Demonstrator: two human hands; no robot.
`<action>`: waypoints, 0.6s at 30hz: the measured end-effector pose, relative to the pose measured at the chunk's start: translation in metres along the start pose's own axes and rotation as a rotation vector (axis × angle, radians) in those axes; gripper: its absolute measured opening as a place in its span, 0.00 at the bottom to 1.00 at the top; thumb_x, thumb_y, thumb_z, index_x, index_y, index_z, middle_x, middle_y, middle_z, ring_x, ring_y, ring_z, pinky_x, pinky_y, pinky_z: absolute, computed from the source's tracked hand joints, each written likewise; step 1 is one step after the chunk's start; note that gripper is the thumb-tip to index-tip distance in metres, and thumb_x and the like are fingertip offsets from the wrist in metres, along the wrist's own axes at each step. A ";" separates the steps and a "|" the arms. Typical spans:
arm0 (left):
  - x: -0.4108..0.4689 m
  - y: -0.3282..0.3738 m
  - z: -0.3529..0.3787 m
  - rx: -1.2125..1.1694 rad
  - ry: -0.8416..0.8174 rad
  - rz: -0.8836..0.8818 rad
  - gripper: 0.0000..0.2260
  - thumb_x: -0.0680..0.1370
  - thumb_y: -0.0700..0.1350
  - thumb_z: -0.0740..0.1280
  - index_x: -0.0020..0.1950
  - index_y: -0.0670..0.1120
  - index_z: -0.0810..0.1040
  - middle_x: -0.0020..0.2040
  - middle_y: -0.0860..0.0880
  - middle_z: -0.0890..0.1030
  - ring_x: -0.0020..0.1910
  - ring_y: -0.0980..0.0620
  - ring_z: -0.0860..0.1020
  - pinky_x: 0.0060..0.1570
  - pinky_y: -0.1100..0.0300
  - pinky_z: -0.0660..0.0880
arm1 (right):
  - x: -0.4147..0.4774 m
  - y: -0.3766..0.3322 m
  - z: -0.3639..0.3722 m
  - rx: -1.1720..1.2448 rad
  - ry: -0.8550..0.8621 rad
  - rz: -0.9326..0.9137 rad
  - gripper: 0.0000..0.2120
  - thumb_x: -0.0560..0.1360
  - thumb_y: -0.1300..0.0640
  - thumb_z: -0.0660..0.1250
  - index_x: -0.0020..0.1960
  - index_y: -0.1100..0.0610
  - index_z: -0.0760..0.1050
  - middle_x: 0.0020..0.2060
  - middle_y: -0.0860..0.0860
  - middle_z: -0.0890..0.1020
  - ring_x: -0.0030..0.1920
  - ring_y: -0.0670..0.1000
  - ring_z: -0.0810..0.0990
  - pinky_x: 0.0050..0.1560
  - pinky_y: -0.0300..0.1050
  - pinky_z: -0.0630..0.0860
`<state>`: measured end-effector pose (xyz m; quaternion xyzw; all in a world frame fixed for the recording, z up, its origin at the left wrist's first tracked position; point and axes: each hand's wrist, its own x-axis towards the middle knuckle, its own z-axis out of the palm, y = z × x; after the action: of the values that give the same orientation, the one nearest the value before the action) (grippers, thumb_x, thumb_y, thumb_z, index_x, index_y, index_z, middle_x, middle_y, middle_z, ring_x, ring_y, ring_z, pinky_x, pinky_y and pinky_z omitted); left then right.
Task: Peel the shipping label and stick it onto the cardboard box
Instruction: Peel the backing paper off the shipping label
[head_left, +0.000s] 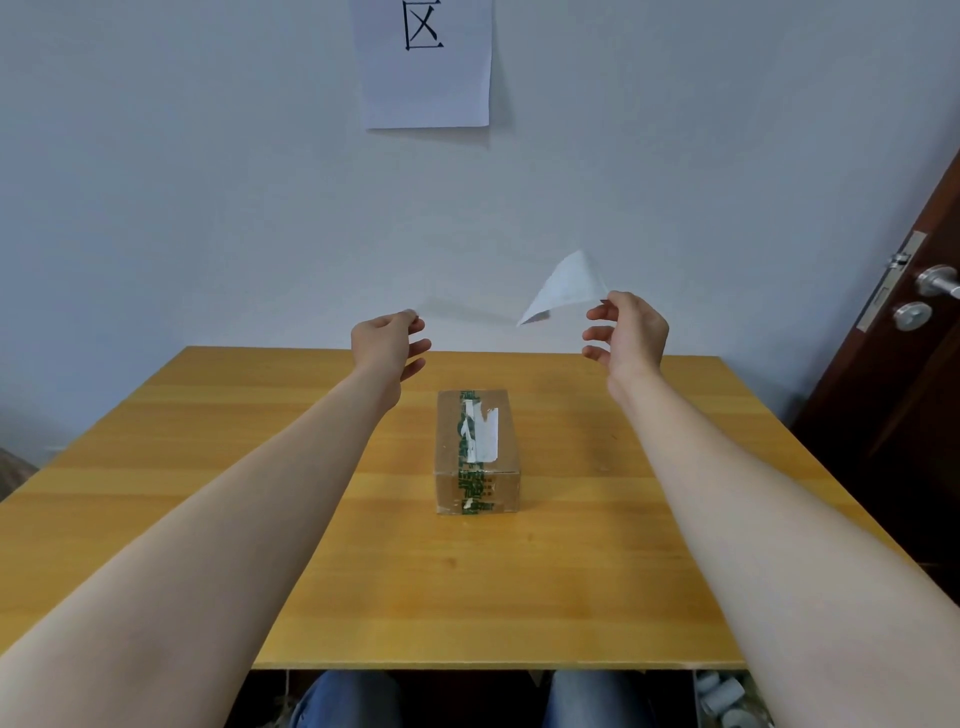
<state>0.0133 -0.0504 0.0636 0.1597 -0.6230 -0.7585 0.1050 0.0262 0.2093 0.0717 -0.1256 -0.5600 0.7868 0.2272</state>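
Presumably so it cannot stick early, the right hand (628, 332) pinches the shipping label (563, 288), cardboard box (451, 441) well below that grip, left hand (387, 340) pinching a pale strip (467, 310).

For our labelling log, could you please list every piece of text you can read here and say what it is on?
"区": black character on the paper sheet on the wall.
Green tape on the cardboard box: print too blurred to read.
Shipping label: print too faint to read.
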 end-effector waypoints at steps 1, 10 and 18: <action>0.000 0.000 -0.001 -0.002 0.002 -0.002 0.07 0.82 0.46 0.68 0.57 0.45 0.82 0.51 0.51 0.86 0.44 0.51 0.85 0.49 0.52 0.84 | 0.000 0.000 0.000 0.011 0.006 0.007 0.06 0.78 0.59 0.65 0.48 0.59 0.79 0.36 0.53 0.82 0.30 0.53 0.76 0.28 0.43 0.74; 0.004 -0.005 -0.007 0.001 0.047 -0.002 0.06 0.81 0.44 0.67 0.46 0.46 0.82 0.49 0.50 0.85 0.39 0.52 0.84 0.44 0.54 0.83 | 0.002 0.003 -0.004 0.023 0.005 0.045 0.05 0.78 0.57 0.66 0.47 0.58 0.78 0.37 0.53 0.82 0.29 0.53 0.77 0.31 0.46 0.77; 0.010 -0.010 -0.024 0.005 0.253 0.072 0.09 0.84 0.44 0.60 0.52 0.46 0.79 0.51 0.50 0.82 0.38 0.52 0.83 0.39 0.54 0.83 | 0.001 0.010 -0.004 0.006 0.005 0.081 0.05 0.77 0.58 0.65 0.47 0.58 0.78 0.36 0.53 0.82 0.29 0.54 0.76 0.30 0.45 0.77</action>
<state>0.0133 -0.0743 0.0484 0.2318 -0.6120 -0.7265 0.2097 0.0253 0.2101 0.0607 -0.1496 -0.5513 0.7968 0.1970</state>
